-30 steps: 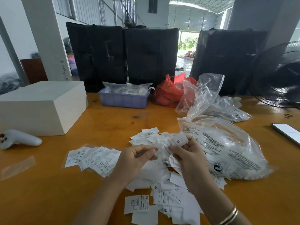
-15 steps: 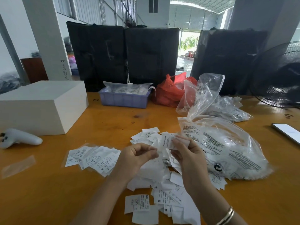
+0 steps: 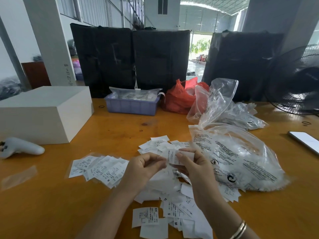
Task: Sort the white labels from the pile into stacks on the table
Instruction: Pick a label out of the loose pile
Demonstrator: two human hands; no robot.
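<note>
A loose pile of white labels (image 3: 174,204) with size letters lies on the wooden table (image 3: 51,204) in front of me. A fanned group of labels (image 3: 100,167) rests to the left of the pile. My right hand (image 3: 195,167) pinches a printed white label (image 3: 172,156) above the pile. My left hand (image 3: 145,167) is curled, with its fingertips touching the left edge of that label. More labels (image 3: 158,144) lie just beyond my hands.
A clear plastic bag full of labels (image 3: 241,157) lies right of the pile, with more bags (image 3: 241,114) behind. A white box (image 3: 43,112), a white controller (image 3: 20,148), a purple basket (image 3: 131,105), a red bag (image 3: 179,97), a phone (image 3: 305,140) and a fan (image 3: 296,80) surround the area.
The label in my right hand has turned from showing an M to its printed side and dropped a little. My left fingers have closed in on it.
</note>
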